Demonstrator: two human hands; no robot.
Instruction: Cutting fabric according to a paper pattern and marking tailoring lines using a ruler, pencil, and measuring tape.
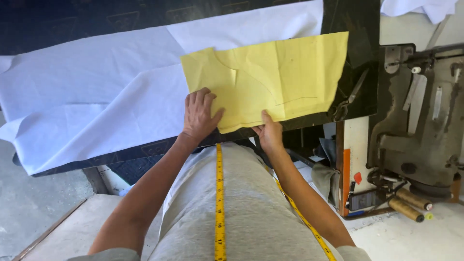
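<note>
The left hand [199,116] lies flat and open on the crinkly yellow paper pattern [270,77]. The right hand [268,133] pinches the paper's near edge. The paper sits on the white cloth [96,96], getting lined up. It seems to need smoothing next.

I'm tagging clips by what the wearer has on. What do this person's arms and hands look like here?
Both arms are bare from the short grey sleeves down, with no gloves, watch, rings or bracelets visible on the left hand or the right hand. The grey T-shirt matches the sleeves, and a yellow measuring tape with dark markings hangs round the neck, one strand down each side of the chest.
</note>
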